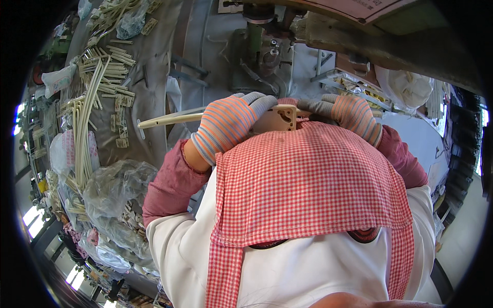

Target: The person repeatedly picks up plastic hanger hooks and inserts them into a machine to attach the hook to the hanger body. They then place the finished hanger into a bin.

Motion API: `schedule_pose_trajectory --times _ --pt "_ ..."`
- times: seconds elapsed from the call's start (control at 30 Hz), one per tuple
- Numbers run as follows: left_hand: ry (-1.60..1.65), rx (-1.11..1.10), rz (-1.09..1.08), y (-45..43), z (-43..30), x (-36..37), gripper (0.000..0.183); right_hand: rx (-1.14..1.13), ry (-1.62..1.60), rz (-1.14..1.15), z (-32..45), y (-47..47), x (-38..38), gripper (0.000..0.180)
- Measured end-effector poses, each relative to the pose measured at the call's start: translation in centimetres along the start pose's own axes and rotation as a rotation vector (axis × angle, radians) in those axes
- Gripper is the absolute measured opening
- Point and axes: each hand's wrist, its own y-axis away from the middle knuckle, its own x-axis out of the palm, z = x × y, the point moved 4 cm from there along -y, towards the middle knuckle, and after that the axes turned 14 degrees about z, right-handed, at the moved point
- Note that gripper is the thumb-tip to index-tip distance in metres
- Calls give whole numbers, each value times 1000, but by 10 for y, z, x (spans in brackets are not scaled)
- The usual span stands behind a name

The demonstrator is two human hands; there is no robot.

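My left hand [233, 125], in an orange-and-grey striped work glove, grips a cream-coloured part close against my checked apron [308, 177]. The part has a flat end plate [285, 116] with a curved slot and small holes. From the other side of that hand a long, narrow cream bar [169, 120] sticks out to the left. My right hand [344, 111], gloved the same way, is closed around a tan length of the work. A short cream end [376, 113] shows beyond it. My fingers and the apron hide how the pieces join.
On the left, a covered bench [150, 84] holds bent cream tubes [86, 119], short tubes [117, 69], small slotted plates [122, 123] and clear plastic bags [115, 184]. Ahead stands a machine [269, 57]; its heavy body [366, 42] overhangs at the upper right. A metal-framed rack [354, 84] stands to the right.
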Motion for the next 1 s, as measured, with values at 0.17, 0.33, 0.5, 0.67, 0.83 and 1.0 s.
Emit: schedule_pose_trajectory --times 0.17,0.33,0.5,0.67,0.83,1.0 --pt "-111 4 -26 0 5 5 55 -71 -241 -93 -14 5 12 64" --pt "-162 -10 -74 -1 7 3 57 -49 -113 -173 -1 7 3 66" --pt "-226 -14 -83 -7 13 -1 59 -45 57 -192 -2 -2 -10 61" --pt "-214 -11 -50 -14 17 -3 60 -113 -80 -222 -5 -6 -12 57" --pt "-131 -18 -36 -18 18 -5 62 -57 -182 -178 -5 -9 -14 55" --pt "-94 -42 -36 -21 19 -13 62 23 -27 -167 5 -10 -26 49"
